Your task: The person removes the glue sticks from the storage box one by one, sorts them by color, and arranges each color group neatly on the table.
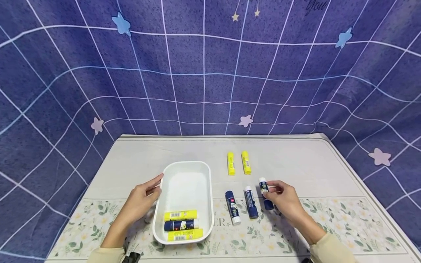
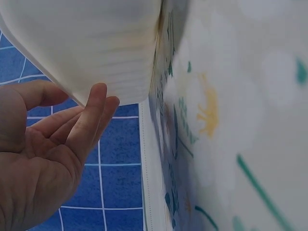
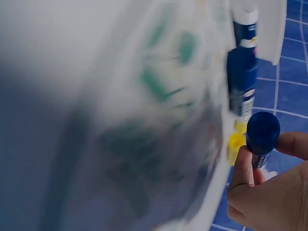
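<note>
My right hand pinches a navy glue stick with a white end between thumb and fingers; its round navy end faces the right wrist camera. My left hand touches the outside of a white tray at its left edge, and the left wrist view shows extended fingers against the wall. Inside the tray's near end lie a yellow glue stick, a navy one and another yellow one, stacked side by side crosswise.
Left of my right hand, a navy glue stick and another with a white end lie on the table. Farther back lie two yellow glue sticks, one on the left and one on the right. A blue patterned curtain hangs behind.
</note>
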`<state>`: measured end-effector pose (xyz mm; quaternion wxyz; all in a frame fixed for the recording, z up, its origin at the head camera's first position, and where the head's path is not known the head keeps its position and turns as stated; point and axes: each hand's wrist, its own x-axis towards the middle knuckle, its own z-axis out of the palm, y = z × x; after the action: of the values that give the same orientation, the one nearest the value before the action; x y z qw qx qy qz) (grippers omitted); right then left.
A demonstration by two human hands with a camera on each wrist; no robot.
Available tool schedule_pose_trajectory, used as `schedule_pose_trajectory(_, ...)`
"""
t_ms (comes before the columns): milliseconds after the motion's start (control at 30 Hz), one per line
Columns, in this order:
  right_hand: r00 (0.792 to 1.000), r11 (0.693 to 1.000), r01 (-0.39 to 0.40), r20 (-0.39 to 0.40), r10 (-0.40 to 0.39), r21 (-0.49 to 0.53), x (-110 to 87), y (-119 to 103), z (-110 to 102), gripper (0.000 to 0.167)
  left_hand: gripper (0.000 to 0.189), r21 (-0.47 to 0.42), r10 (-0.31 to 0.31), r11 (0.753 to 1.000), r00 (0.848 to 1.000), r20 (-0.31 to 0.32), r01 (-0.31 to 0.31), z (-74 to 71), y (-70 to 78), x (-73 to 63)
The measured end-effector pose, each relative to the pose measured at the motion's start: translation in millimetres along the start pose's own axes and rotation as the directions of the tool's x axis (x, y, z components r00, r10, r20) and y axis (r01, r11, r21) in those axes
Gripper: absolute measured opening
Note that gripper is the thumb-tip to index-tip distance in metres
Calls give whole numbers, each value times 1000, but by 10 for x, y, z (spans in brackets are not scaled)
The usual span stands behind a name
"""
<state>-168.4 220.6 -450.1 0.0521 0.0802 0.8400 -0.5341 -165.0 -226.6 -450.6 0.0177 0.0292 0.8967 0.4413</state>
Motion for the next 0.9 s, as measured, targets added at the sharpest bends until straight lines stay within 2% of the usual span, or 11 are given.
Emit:
schedule_pose_trajectory(167, 1000, 999, -27, -2, 27, -36, -39, 170, -51, 44, 52, 15, 4, 1000, 1000, 2, -4, -21, -4, -5)
schedule_pose_trajectory(333, 999, 997, -35, -3, 35, -68, -52, 243, -41, 44, 53, 18, 7, 1000, 1000, 6, -7, -21, -7, 1)
schedule_pose_trajectory(667, 1000, 990, -26, 6, 27, -136, -50, 232, 1, 44, 53, 48, -18, 999, 1000, 4, 17, -35, -33, -9)
schedule_pose_trajectory(900, 1000, 983, -19, -20, 16, -181, -57, 232, -8, 43, 54, 41, -3, 999, 1000, 13, 2, -18, -17, 22)
